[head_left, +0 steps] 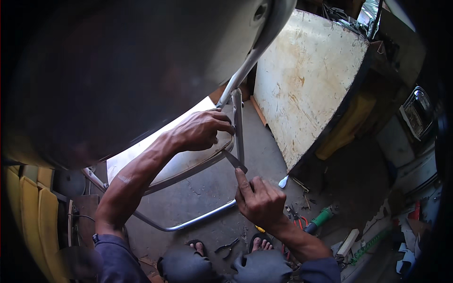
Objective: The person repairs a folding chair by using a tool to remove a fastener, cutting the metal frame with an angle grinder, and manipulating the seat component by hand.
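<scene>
A metal-framed chair (238,122) stands in front of me, with a large dark curved panel (122,66) filling the upper left. Below that panel is a pale seat (122,160) with a worn rim. My left hand (203,129) grips the seat's right end beside the frame tube, fingers curled over it. My right hand (259,200) is closed on a flat grey blade-like tool (233,160), whose tip meets the seat rim just below my left hand. Its handle is hidden in my fingers.
A stained white board (306,70) stands at right. Yellow cushions (30,207) line the left edge. On the floor (264,151) lie a green-and-black power tool (321,217), pliers (295,219), dark snips (226,245), a white plastic piece (283,181) and scraps at lower right. My feet (262,243) are below.
</scene>
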Available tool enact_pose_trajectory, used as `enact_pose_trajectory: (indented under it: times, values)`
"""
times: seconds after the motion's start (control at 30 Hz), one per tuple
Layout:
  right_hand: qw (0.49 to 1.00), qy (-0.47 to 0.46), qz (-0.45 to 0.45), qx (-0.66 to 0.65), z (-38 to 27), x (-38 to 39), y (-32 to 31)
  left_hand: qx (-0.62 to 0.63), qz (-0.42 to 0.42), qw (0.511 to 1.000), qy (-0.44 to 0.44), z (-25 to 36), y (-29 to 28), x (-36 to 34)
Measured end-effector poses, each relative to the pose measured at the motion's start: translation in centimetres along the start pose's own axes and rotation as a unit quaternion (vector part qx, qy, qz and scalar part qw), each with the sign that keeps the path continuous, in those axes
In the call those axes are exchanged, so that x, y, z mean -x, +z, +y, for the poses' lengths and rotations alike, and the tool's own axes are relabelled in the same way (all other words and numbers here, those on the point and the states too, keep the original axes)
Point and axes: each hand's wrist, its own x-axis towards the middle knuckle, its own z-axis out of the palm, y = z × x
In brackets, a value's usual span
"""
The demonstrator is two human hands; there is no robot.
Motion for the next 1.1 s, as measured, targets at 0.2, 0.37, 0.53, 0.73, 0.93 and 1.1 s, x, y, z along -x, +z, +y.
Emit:
enact_pose_trajectory:
  times: [0.2, 0.37, 0.53, 0.73, 0.93, 1.1]
  values:
    - [0.999, -0.034, -0.016, 0.005, 1.7, 0.2, -0.1, -0.005, 0.083, 0.994, 0.065, -1.0, 2.0, -0.9]
    - [0.993, -0.040, -0.096, -0.052, 2.2, -2.3, -2.6, 0.029, 0.067, 0.996, 0.041, -1.4, 1.9, -1.7]
    - [0.986, -0.008, -0.161, -0.040, 1.0, -4.4, -5.1, 0.069, 0.070, 0.994, 0.035, -0.7, 1.7, -2.3]
    - [0.987, 0.078, -0.137, -0.005, -2.6, -3.3, -3.7, 0.080, 0.050, 0.995, -0.013, -0.3, 1.5, -2.4]
    - [0.976, 0.070, -0.196, 0.068, -3.8, -4.2, -2.6, 0.075, 0.062, 0.995, -0.028, -1.0, 1.4, -2.6]
    - [0.978, 0.121, -0.156, -0.067, -2.5, -4.3, -2.4, 0.061, 0.074, 0.995, -0.032, -1.4, 1.0, -2.6]
